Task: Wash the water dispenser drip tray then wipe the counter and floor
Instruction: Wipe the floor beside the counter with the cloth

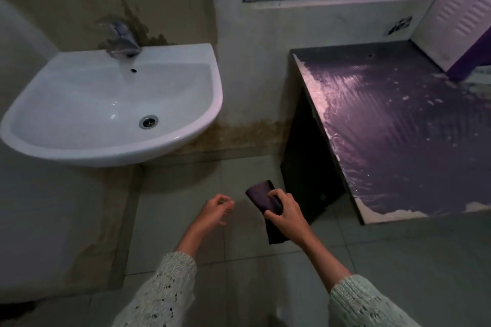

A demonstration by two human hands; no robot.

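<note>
Dark cloth (267,200) is hanging from a person's right hand (285,214), fingers and thumb curling round its folded upper end so the loose tail is dangling clear of the floor (398,260) — a hold that looks ready for wiping. At about nine o'clock of that hand, just beside it, the left hand (215,210) is hovering over the tiles with fingers loosely curled and holding nothing, apparently free to help refold the cloth. Up at two o'clock the counter (398,127) is glistening with streaks of water and white suds along its edges, which suggests the wiping is under way or about to begin. A white-and-purple appliance (462,10), probably the water dispenser, is standing tilted at the counter's far corner; the drip tray itself is not showing anywhere. Over at ten o'clock a white sink (111,103) is sitting empty under its tap (123,45) — the washing step appears finished.
</note>
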